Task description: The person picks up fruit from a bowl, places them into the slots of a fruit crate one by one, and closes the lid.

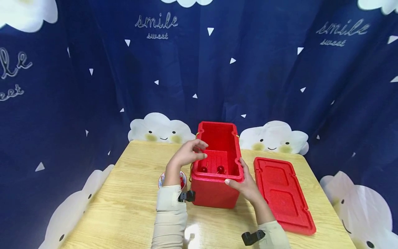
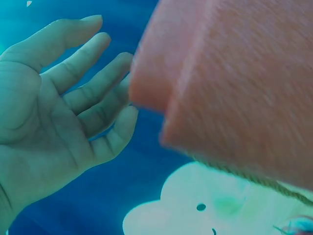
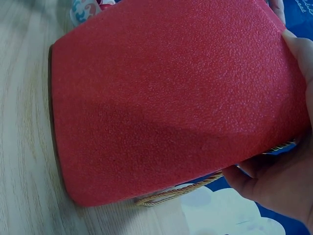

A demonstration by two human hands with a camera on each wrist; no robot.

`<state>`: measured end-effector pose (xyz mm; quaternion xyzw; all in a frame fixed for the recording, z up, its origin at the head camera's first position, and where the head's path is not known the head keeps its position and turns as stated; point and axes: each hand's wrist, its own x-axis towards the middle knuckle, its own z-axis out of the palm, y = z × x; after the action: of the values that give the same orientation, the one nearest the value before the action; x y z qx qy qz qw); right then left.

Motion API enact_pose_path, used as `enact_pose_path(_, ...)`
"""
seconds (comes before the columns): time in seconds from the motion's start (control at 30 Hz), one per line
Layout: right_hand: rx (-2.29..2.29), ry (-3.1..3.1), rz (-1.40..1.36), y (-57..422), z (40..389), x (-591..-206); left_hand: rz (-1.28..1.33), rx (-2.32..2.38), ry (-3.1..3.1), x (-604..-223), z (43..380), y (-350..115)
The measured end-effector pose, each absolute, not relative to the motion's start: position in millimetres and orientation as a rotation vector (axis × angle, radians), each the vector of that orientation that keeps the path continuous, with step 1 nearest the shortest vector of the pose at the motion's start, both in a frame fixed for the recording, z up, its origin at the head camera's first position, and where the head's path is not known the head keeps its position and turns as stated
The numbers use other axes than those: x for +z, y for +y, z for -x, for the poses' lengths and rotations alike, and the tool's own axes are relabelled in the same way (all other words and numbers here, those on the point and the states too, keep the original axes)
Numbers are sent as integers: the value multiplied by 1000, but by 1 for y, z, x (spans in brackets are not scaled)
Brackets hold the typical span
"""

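A deep red foam box (image 1: 214, 193), with its top uncovered, stands in the middle of the table. Two small, shiny, dark red round things, like cherries (image 1: 220, 169), lie inside near its front wall. My right hand (image 1: 247, 183) grips the front right corner, thumb on the front rim and fingers along the right side. Over the box's left rim hovers my left hand (image 1: 189, 152), fingers loosely bent and apart; in the left wrist view its palm shows nothing held. Partly hidden under my left forearm is a small patterned bowl (image 1: 184, 178) with something red in it.
The red lid (image 1: 284, 193) lies flat on the wooden table (image 1: 124, 207), right of the box. A gold cord (image 3: 181, 193) runs along the box's side. Behind the table hangs a dark blue curtain (image 1: 174, 62) with clouds and triangles.
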<state>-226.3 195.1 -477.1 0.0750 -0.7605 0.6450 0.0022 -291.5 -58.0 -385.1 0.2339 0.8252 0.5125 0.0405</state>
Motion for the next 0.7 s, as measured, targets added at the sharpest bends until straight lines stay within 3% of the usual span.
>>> enact_pose_path(0.7,2023,-2416,-204,196,225,-473,-361,1896,2595,-429,259,-107)
